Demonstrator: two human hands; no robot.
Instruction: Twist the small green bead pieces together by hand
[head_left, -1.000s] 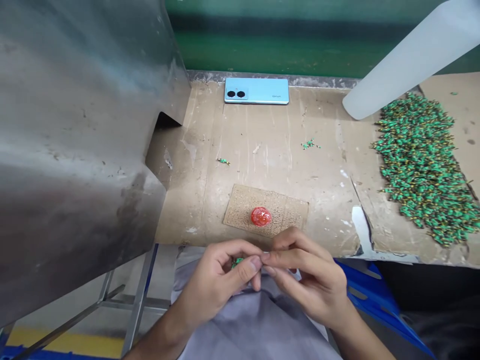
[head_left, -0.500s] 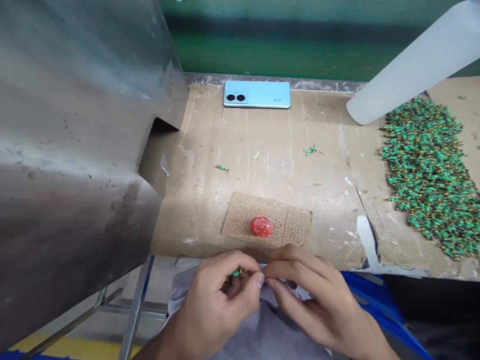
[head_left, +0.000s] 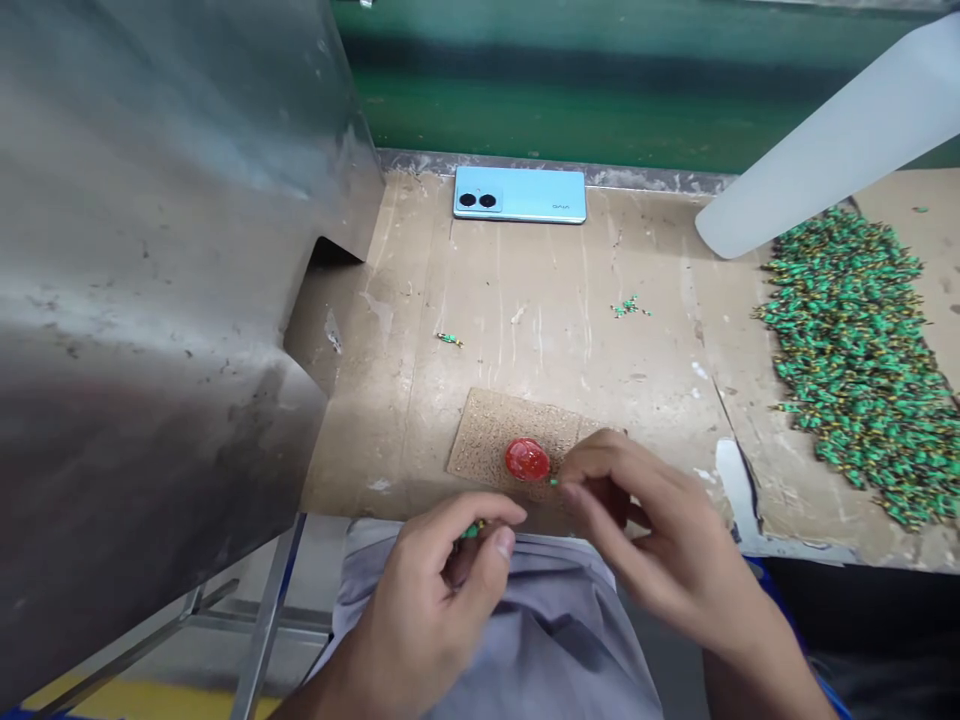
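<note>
Holding a small green component (head_left: 471, 531) in the curled left hand (head_left: 427, 605), the person rested that hand above a grey garment (head_left: 487, 640). The component's long axis tilted slightly up toward the right, though the fingers hid most of it. The right hand (head_left: 637, 525) was half closed just beside a translucent red lump (head_left: 526, 460) on a perforated cork board (head_left: 495, 440), with a green speck (head_left: 553, 482) at its fingertips. Whether they gripped that speck could not be told, and its long axis was too small to make out. A large heap of green-and-gold components (head_left: 847, 360) lay at the right of the desk (head_left: 645, 400), and only a few loose pieces (head_left: 628, 308) lay mid-desk, so most of the components sat in the heap. A pale blue phone (head_left: 519, 195) lay at the far edge, and a steel hood (head_left: 150, 300) loomed on the left.
</note>
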